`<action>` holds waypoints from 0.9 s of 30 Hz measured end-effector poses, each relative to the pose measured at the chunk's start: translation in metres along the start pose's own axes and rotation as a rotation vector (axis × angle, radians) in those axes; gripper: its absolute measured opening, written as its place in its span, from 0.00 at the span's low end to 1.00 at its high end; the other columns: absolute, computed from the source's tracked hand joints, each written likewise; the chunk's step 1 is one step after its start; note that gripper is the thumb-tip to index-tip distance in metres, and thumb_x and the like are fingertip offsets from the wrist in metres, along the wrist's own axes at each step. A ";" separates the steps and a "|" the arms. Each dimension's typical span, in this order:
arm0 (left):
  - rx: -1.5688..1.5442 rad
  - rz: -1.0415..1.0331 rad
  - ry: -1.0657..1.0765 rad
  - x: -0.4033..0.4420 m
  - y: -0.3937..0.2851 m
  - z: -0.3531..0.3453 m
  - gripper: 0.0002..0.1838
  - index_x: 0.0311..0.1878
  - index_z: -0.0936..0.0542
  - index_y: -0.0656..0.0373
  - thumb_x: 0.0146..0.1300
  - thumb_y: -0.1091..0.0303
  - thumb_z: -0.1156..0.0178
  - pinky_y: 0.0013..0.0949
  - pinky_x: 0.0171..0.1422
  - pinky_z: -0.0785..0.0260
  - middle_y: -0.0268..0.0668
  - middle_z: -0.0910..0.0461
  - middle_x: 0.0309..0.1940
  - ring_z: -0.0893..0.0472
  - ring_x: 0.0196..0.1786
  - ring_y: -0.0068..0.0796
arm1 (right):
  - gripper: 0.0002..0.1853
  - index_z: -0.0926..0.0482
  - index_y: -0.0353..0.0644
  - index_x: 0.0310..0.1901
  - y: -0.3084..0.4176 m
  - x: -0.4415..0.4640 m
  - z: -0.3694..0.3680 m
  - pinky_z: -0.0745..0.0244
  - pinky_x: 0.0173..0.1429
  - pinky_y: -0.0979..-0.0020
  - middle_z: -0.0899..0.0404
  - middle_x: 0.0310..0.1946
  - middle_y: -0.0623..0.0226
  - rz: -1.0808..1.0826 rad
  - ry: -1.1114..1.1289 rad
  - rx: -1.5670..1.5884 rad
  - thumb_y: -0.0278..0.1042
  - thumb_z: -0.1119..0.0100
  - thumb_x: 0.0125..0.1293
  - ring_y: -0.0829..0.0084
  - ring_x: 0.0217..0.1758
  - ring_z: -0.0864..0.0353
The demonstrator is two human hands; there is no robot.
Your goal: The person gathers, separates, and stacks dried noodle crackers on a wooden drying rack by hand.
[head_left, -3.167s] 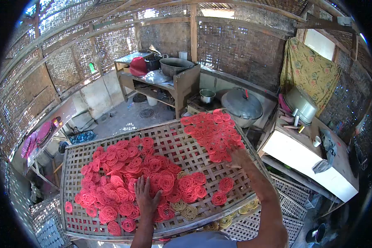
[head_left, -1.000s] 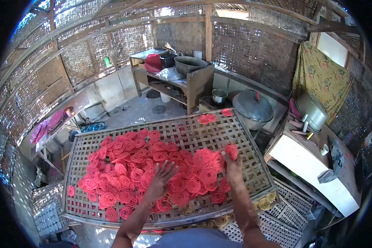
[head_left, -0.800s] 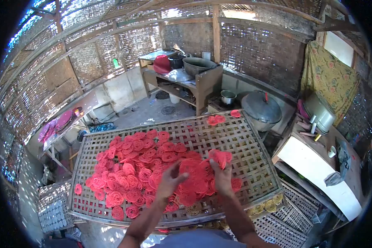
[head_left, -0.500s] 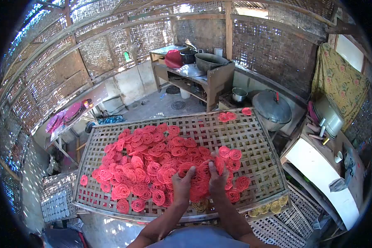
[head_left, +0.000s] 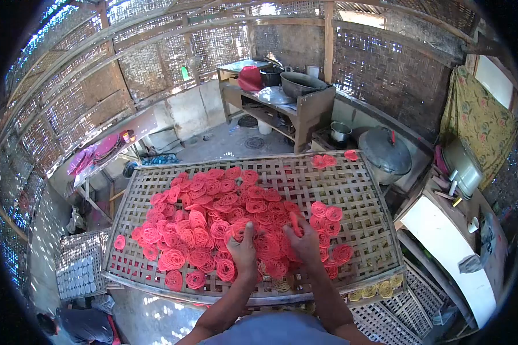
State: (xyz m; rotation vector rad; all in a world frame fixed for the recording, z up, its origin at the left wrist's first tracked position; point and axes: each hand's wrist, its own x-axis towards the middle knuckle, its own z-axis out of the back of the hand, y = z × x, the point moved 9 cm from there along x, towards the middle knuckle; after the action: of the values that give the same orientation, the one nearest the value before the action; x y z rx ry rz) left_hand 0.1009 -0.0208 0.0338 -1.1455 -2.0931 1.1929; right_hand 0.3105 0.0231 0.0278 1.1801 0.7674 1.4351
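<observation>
A wide heap of red, round, lacy discs of coiled strands (head_left: 198, 221) lies on a woven bamboo rack (head_left: 357, 201) in front of me. My left hand (head_left: 243, 253) is at the near side of the heap, thumb up, closed around some red discs (head_left: 237, 229). To its right, my right hand (head_left: 306, 244) grips a few more discs (head_left: 295, 223), seen edge-on between thumb and fingers. Loose discs lie between the two hands, and a smaller cluster (head_left: 327, 218) sits just right of my right hand. My lower fingers are partly hidden among the discs.
Yellow coiled discs (head_left: 380, 289) show on a rack underneath. A person (head_left: 86, 325) is low at the bottom left. Beyond the rack stand a wooden table (head_left: 305, 118) with pots and a large lidded pot (head_left: 385, 150). A white-sided cabinet (head_left: 449, 247) is at the right.
My hands have spread apart, the left one moving left with discs in it. The view has shifted slightly, and more of the person at the bottom left shows.
</observation>
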 end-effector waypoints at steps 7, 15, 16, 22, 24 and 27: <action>0.023 -0.078 -0.025 0.003 -0.009 -0.001 0.09 0.36 0.20 0.59 0.71 0.65 0.37 0.30 0.37 0.21 0.33 0.17 0.29 0.18 0.29 0.22 | 0.35 0.27 0.37 0.65 0.045 -0.011 -0.020 0.26 0.65 0.59 0.21 0.57 0.51 0.069 0.105 0.065 0.53 0.32 0.65 0.57 0.60 0.20; -0.367 -0.007 0.002 0.010 -0.007 -0.003 0.08 0.40 0.20 0.60 0.73 0.66 0.40 0.30 0.39 0.21 0.37 0.15 0.33 0.17 0.30 0.26 | 0.19 0.20 0.36 0.55 0.022 -0.028 -0.073 0.20 0.53 0.70 0.16 0.46 0.67 -0.377 0.333 0.854 0.32 0.30 0.65 0.75 0.47 0.17; -0.332 -0.039 0.019 0.011 -0.017 -0.002 0.08 0.40 0.20 0.60 0.73 0.66 0.41 0.30 0.39 0.21 0.37 0.15 0.34 0.16 0.31 0.26 | 0.19 0.20 0.36 0.55 0.013 -0.030 -0.076 0.20 0.54 0.69 0.16 0.46 0.67 -0.416 0.317 0.839 0.33 0.30 0.65 0.75 0.47 0.17; 0.003 -0.056 -0.009 0.044 -0.033 0.033 0.10 0.39 0.20 0.60 0.71 0.62 0.38 0.32 0.49 0.23 0.34 0.15 0.36 0.17 0.39 0.24 | 0.26 0.23 0.33 0.58 0.020 -0.018 -0.087 0.22 0.58 0.66 0.17 0.50 0.62 -0.262 0.388 0.556 0.44 0.32 0.67 0.70 0.51 0.17; 0.167 -0.016 -0.008 0.054 -0.019 0.061 0.22 0.57 0.23 0.67 0.69 0.59 0.36 0.36 0.66 0.33 0.42 0.20 0.54 0.21 0.56 0.31 | 0.27 0.24 0.33 0.61 0.031 -0.016 -0.099 0.24 0.62 0.65 0.19 0.55 0.59 -0.185 0.449 0.488 0.44 0.32 0.67 0.69 0.56 0.19; 0.301 -0.021 0.002 0.043 -0.034 0.058 0.42 0.76 0.43 0.72 0.68 0.59 0.35 0.40 0.80 0.51 0.53 0.40 0.75 0.39 0.77 0.40 | 0.31 0.27 0.33 0.66 0.049 -0.015 -0.101 0.32 0.70 0.65 0.26 0.66 0.54 -0.096 0.403 0.367 0.42 0.31 0.67 0.66 0.70 0.28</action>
State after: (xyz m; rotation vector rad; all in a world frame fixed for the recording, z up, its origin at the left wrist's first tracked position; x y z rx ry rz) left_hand 0.0213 -0.0206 0.0332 -0.9811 -1.8397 1.4371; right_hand 0.1984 0.0122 0.0390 1.1142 1.3963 1.5111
